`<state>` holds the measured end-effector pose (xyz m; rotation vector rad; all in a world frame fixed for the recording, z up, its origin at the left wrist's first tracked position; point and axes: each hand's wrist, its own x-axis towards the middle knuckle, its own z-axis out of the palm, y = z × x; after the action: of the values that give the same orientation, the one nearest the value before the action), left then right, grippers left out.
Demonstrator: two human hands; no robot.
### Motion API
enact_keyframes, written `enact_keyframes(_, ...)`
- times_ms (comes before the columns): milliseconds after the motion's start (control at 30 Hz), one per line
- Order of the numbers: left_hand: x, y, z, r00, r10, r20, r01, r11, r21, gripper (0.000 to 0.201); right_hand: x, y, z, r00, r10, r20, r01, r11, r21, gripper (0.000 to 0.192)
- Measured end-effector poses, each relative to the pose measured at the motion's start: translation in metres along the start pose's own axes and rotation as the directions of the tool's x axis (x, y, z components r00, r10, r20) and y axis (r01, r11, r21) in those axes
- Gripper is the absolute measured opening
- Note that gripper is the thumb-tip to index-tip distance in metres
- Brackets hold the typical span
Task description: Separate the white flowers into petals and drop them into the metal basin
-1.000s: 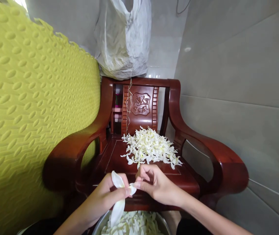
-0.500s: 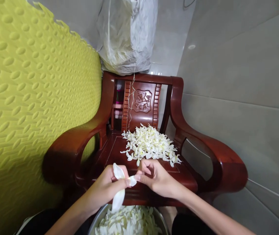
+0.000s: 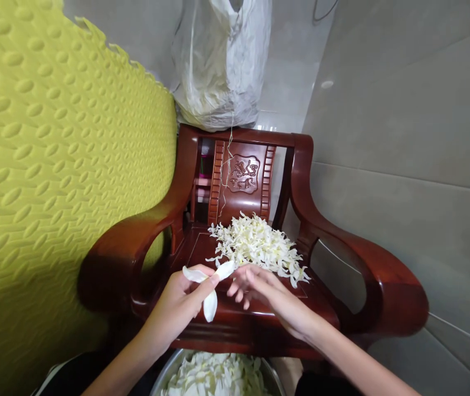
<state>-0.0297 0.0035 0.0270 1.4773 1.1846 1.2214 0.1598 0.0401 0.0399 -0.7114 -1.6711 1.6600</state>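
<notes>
Two hands over the chair seat's (image 3: pixel 202 258) front edge: left hand (image 3: pixel 179 302) pinches white petals (image 3: pixel 210 286); right hand (image 3: pixel 259 289), open, holds nothing.

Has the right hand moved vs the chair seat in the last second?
Yes. The right hand has opened and let go of the petal, shifting up toward the flower pile on the chair seat; the left hand keeps the petals.
</notes>
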Motion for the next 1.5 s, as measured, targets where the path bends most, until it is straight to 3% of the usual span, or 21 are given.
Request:
enact_keyframes(100,-0.001,-0.003,0.003,1.0,0.006,-0.029,-0.008,0.999,-0.05,0.027,-0.007,0.001,0.01,0.995,0.003,0.102,0.012,0.989,-0.146,0.031)
enact_keyframes(300,-0.004,-0.002,0.008,0.999,0.042,-0.028,-0.045,0.992,-0.114,0.021,-0.012,0.006,0.023,0.987,-0.117,-0.113,0.071,0.935,-0.348,0.021)
enact_keyframes(400,-0.006,-0.001,0.007,1.0,0.021,0.008,-0.02,0.992,-0.122,0.021,-0.013,0.006,0.019,0.985,-0.133,-0.107,0.069,0.885,-0.461,0.02)
enact_keyframes(533,-0.006,0.001,0.007,0.998,-0.06,-0.021,0.055,0.979,-0.195,0.018,-0.014,0.006,0.016,0.98,-0.182,-0.08,0.105,0.816,-0.569,0.024)
enact_keyframes(633,-0.007,0.001,0.008,0.997,-0.046,-0.057,0.033,0.978,-0.205,0.018,-0.013,0.007,0.017,0.977,-0.18,-0.11,0.1,0.854,-0.511,0.021)
enact_keyframes(800,-0.014,-0.001,0.009,0.982,0.076,-0.174,-0.073,0.997,0.024,0.014,-0.01,0.003,0.013,0.996,-0.082,-0.035,0.066,0.944,-0.323,0.026)
enact_keyframes(967,-0.02,-0.006,0.01,0.977,0.082,-0.196,-0.048,0.984,0.173,0.014,0.002,0.008,0.005,0.997,-0.08,-0.015,0.074,0.967,-0.245,0.025)
enact_keyframes(1100,-0.017,-0.008,0.006,0.971,0.101,-0.217,-0.046,0.968,0.247,0.019,0.005,0.011,0.005,0.996,-0.08,0.032,0.084,0.987,-0.137,0.038)
enact_keyframes(1233,-0.015,-0.004,-0.001,0.981,0.072,-0.177,-0.02,0.959,0.282,0.019,0.002,0.01,0.011,0.993,-0.117,-0.005,0.113,0.972,-0.204,0.039)
enact_keyframes(1367,-0.015,0.0,-0.002,0.985,0.06,-0.162,-0.02,0.971,0.237,0.017,0.0,0.009,0.016,0.995,-0.066,0.076,0.081,0.974,-0.211,0.041)
enact_keyframes(1500,-0.013,0.001,-0.003,0.992,0.033,-0.123,-0.008,0.98,0.199,0.018,-0.001,0.006,0.018,0.997,-0.081,0.008,0.08,0.956,-0.281,0.04)
